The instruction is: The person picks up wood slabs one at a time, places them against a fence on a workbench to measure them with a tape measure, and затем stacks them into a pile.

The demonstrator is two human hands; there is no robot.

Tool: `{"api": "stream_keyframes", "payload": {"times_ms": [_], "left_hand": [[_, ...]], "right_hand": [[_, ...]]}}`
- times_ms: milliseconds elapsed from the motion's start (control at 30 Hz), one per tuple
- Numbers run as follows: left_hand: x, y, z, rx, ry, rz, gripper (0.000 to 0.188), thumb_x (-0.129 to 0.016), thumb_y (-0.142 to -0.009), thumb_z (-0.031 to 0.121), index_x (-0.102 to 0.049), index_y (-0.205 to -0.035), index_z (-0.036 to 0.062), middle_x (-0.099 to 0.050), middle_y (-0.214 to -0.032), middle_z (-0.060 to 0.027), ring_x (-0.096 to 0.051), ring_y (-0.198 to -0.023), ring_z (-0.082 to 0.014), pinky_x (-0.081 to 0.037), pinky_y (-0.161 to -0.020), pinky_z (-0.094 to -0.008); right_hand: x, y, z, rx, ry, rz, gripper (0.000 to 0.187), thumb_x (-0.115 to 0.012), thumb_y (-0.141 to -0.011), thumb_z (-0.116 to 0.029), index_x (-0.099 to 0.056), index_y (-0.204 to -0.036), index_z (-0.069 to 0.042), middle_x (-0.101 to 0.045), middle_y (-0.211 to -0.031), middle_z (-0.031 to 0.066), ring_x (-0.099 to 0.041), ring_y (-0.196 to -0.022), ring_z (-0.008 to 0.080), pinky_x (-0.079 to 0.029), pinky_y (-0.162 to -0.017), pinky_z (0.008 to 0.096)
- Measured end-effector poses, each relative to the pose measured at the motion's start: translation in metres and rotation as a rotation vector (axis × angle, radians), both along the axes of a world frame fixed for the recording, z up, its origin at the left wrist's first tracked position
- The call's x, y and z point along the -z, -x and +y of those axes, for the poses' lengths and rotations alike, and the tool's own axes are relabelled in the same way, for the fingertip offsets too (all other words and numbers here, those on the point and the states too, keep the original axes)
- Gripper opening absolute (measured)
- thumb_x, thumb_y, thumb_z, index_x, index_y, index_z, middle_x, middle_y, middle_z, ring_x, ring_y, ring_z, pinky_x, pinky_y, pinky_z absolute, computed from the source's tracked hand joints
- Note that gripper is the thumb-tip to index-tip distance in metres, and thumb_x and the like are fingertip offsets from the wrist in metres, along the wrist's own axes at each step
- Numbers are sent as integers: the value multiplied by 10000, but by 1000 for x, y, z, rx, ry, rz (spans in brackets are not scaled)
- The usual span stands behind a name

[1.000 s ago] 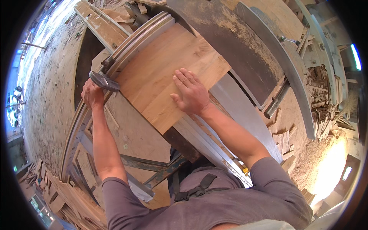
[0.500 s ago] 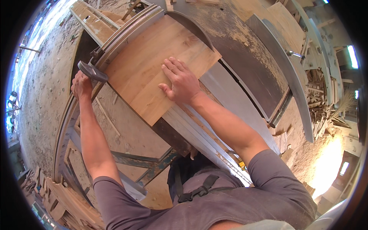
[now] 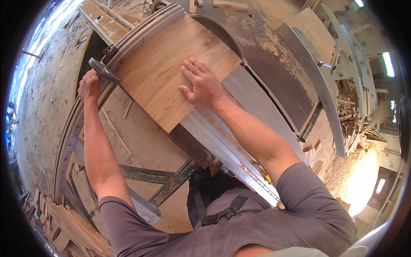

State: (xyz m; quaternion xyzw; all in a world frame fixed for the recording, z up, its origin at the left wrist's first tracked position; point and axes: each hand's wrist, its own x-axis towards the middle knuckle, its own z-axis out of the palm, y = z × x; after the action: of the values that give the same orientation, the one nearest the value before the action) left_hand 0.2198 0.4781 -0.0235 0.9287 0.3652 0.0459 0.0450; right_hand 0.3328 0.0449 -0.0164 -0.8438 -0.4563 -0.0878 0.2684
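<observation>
A flat, light wooden board (image 3: 171, 83) lies across the sliding table of a saw bench, its far left edge along a long fence (image 3: 147, 29). My right hand (image 3: 201, 83) rests flat on the board, fingers stretched and thumb apart. At the left, my left hand (image 3: 89, 87) is closed round the fence, just below a grey metal stop (image 3: 104, 70). That stop sits close to the board's left corner. The undersides of the left fingers are hidden.
Beyond the board is a dark machine table (image 3: 274, 64) strewn with sawdust, with a long grey metal guide (image 3: 314, 81) at its right. A narrow slot runs along the grey table (image 3: 257, 96). Scrap wood (image 3: 349, 113) is heaped at right, and wooden strips (image 3: 70, 222) lie lower left.
The board and both my hands have shifted slightly away from me, and more of the sliding table shows below the board. My hands keep the same hold.
</observation>
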Motion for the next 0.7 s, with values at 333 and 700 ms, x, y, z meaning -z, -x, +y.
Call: {"api": "stream_keyframes", "payload": {"times_ms": [333,700], "left_hand": [[-30,27,-58,-49,48,-28,515,-324,-1029,476,-661,-1264,165,-646,-1328,-138,-577,-1240,-377,-406,-1045,-530],[-30,80,-178,-43,1,-109,511,-413,-1016,478,-636,-1317,132,-640,-1322,-152,-553,-1276,-335,-375,-1085,-494]], "right_hand": [[-9,24,-37,-8,11,26,565,-725,-825,-311,-653,-1287,6,-593,-1417,169,-477,-1395,323,-344,-1197,424],[-9,68,-135,-30,2,32,551,-735,-810,-266,-657,-1283,7,-594,-1415,176,-476,-1395,342,-350,-1190,430]]}}
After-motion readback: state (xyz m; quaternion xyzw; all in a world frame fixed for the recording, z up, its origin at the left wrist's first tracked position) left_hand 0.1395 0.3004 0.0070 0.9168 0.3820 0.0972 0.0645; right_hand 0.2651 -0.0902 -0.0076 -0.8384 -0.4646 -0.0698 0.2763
